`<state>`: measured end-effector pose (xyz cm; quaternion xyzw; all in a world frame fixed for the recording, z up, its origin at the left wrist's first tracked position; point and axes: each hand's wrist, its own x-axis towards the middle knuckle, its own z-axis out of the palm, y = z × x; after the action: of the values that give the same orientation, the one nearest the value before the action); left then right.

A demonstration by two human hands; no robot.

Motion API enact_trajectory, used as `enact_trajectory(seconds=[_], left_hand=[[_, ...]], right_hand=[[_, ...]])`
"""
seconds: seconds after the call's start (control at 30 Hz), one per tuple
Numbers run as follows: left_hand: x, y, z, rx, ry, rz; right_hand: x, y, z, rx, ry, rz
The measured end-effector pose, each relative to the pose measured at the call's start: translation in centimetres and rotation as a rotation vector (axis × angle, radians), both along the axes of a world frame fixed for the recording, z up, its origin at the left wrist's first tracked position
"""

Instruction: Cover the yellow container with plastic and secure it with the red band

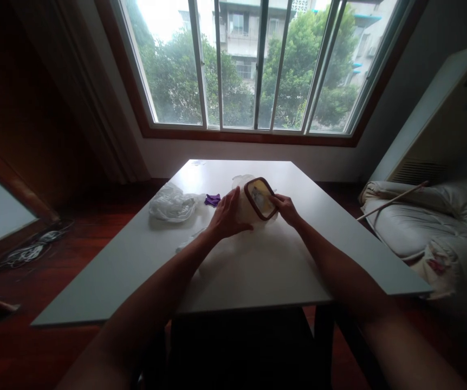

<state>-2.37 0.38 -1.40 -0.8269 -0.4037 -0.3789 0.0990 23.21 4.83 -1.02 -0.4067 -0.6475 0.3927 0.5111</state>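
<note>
My right hand is closed on the edge of a rounded rectangular thing with a brown rim and a yellowish, partly see-through middle. It looks like a container lid, held tilted above the table. Behind and under it spreads a pale translucent plastic bag, partly hidden. At the bag's left side is my left hand, thumb apart from the other fingers, nothing gripped that I can see. A small purple cloth-like piece lies just left of that hand. Farther left sits a crumpled white plastic bag.
Everything lies on a white table with angled edges. Beyond it is a wall with a window. A padded seat with a thin stick stands to the right. Coiled cables lie on the red floor at left.
</note>
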Motion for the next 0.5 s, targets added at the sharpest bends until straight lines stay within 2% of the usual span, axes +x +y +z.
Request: enact_trajectory(seconds=[0.07, 0.13, 0.23, 0.3, 0.4, 0.5], left_hand=[[0.4, -0.1, -0.1, 0.032, -0.014, 0.034], [0.7, -0.1, -0.1, 0.066, -0.015, 0.058], [0.9, -0.1, 0.0, 0.083, -0.022, 0.113], [0.9, -0.1, 0.1, 0.079, -0.036, 0.156], [0.9, -0.2, 0.2, 0.072, -0.067, 0.19], [0.8, -0.3, 0.4, 0.058, -0.097, 0.207]], right_hand=[[-0.1, 0.2, 0.0, -0.01, -0.032, 0.014], [-0.2, 0.1, 0.4, 0.03, -0.128, -0.04], [-0.4, -1.0, 1.7, 0.231, -0.298, -0.294], [-0.8, -2.4, 2.8, 0.413, -0.373, -0.355], [-1.8, -4.7, 3.9, 0.617, -0.458, -0.148], [-2.9, -6.1, 4.0, 0.684, -0.518, -0.032]])
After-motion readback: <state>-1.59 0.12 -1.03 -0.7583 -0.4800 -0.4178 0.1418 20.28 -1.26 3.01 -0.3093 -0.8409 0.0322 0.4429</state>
